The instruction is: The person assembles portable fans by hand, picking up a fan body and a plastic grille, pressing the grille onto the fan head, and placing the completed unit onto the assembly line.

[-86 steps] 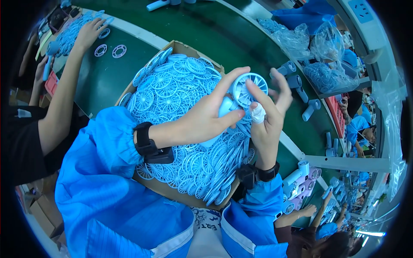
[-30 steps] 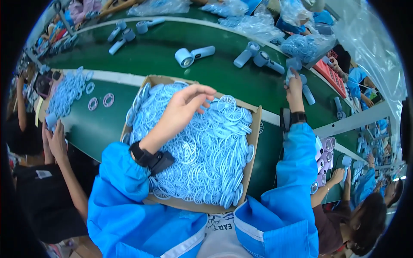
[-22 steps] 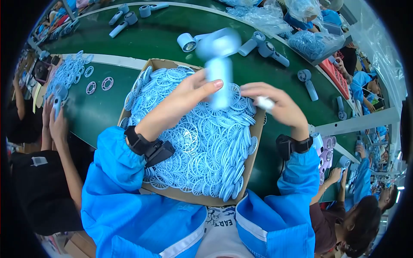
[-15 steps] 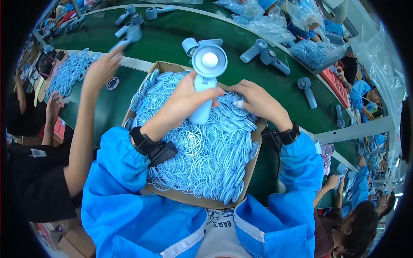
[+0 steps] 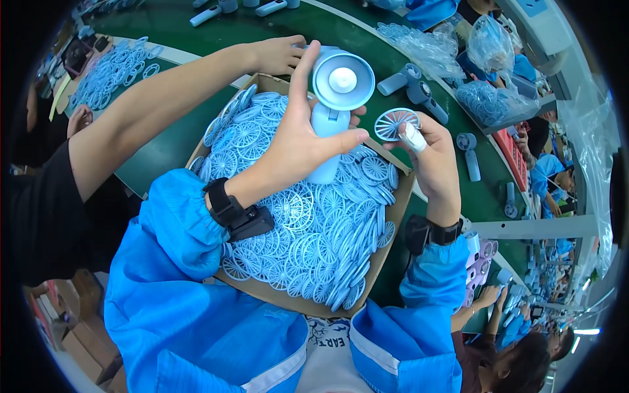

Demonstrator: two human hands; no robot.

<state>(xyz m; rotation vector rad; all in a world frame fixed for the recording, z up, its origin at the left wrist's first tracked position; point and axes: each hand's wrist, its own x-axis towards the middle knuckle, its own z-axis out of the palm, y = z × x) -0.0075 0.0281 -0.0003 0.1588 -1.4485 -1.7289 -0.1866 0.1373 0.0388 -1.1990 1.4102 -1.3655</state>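
In my left hand (image 5: 298,131) is a light blue handheld fan (image 5: 325,128), upright, its round head open toward me with a white hub in the middle. The fingers wrap round its handle. My right hand (image 5: 429,157) pinches one blue spoked fan grille (image 5: 392,122) just right of the fan head, the two apart. White wrapping covers a fingertip of that hand. Below both hands, a cardboard box (image 5: 386,262) holds a heap of blue grilles (image 5: 295,216).
A co-worker's arm (image 5: 170,108) reaches in from the left, its hand beside my fan. More fans (image 5: 413,92) lie on the green conveyor belt (image 5: 262,26). Blue rings (image 5: 114,72) are piled at far left. Bagged parts (image 5: 485,101) stand at the far right.
My right hand has risen from the heap with a grille. The fan in my left hand has moved up and right. The co-worker's hand has swung rightward, next to my fan.
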